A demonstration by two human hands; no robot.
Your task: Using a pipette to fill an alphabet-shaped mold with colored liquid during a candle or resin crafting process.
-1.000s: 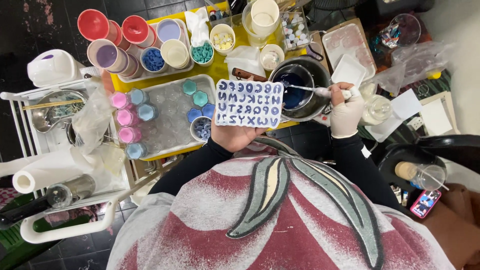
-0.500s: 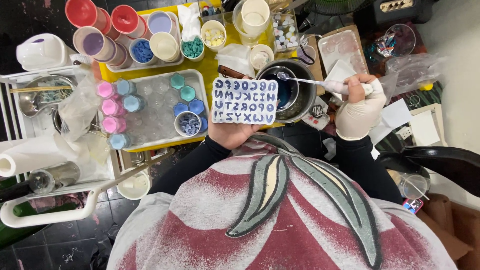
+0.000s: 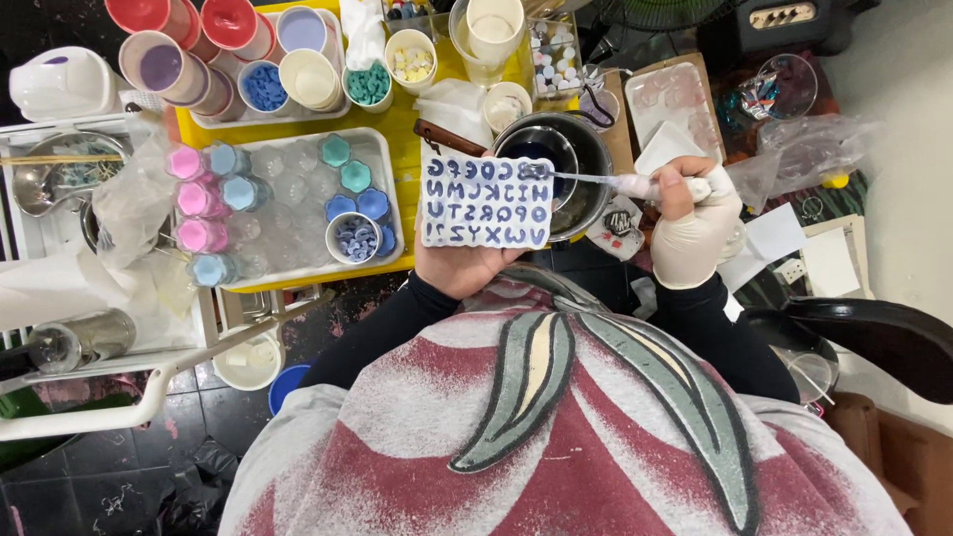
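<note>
The left hand point(image 3: 459, 266), bare, lies palm up under a white letter mould point(image 3: 486, 201), a flat rectangular sheet whose rows of letter-shaped hollows are filled with dark blue; the sheet rests level on the palm and fingers just above the person's chest, at the near edge of the yellow table point(image 3: 409, 139). The right hand point(image 3: 690, 226), in a pale glove, has its grip closed tight round a thin dropper point(image 3: 606, 181) with a pinkish bulb, held almost level, its clear tip reaching left to the top right corner of the mould. Just behind the tip stands a metal pot point(image 3: 586, 164) with a small bowl of dark blue liquid point(image 3: 537, 151) inside it. To the left of the mould a clear tray point(image 3: 382, 149) carries small pink, light blue and teal cast pieces along its edges, and a white cup of blue bits point(image 3: 354, 238) sits at its near right corner. Beyond the tray are red and cream cups point(image 3: 164, 65) and small tubs of blue and green pieces. To the right of the pot lies a second clear mould point(image 3: 672, 97) on a board, with crumpled clear plastic point(image 3: 806, 154) beside it.
</note>
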